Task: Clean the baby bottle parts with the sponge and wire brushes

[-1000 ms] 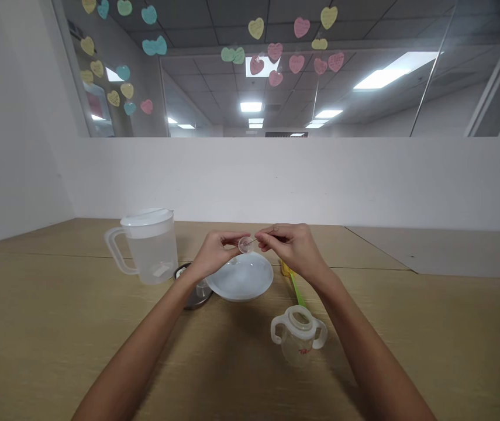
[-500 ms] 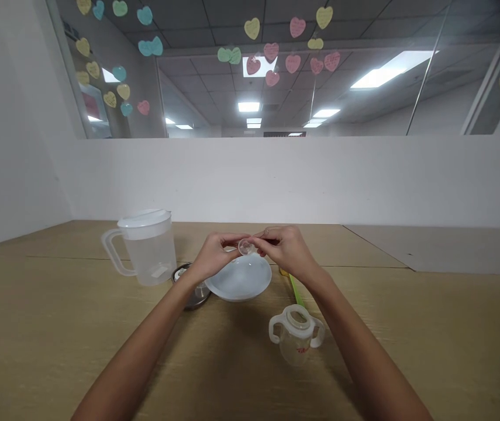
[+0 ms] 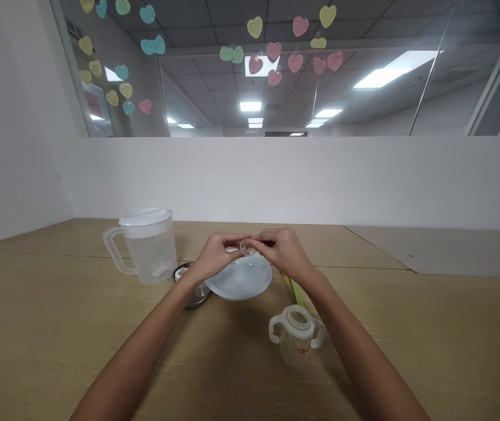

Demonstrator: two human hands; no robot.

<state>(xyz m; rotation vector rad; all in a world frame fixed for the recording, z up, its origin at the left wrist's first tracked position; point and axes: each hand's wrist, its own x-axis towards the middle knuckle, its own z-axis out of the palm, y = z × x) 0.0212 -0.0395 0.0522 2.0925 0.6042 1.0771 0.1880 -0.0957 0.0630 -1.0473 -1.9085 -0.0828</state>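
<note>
Between my two hands, above the white bowl (image 3: 238, 280), is a small clear round piece (image 3: 247, 247) that looks like a bottle nipple. My left hand (image 3: 218, 254) pinches it from the left, thumb below and fingers above. From the other side, the thumb and fingers of my right hand (image 3: 281, 250) are closed on its edge. A clear baby bottle (image 3: 296, 339) with two white handles stands upright near my right forearm, its white collar open at the top. Behind that forearm lies a green handle (image 3: 297, 292), partly hidden.
A lidded translucent pitcher (image 3: 151, 251) stands at the left, handle outward. Partly under my left wrist, a round metal tray (image 3: 197, 299) holds small white and clear pieces. Behind the wooden table (image 3: 57, 327) runs a white wall (image 3: 276, 181) with a window above it.
Both hands stay above the bowl with the clear piece. My right thumb has shifted slightly further over its edge. The view has moved a little.
</note>
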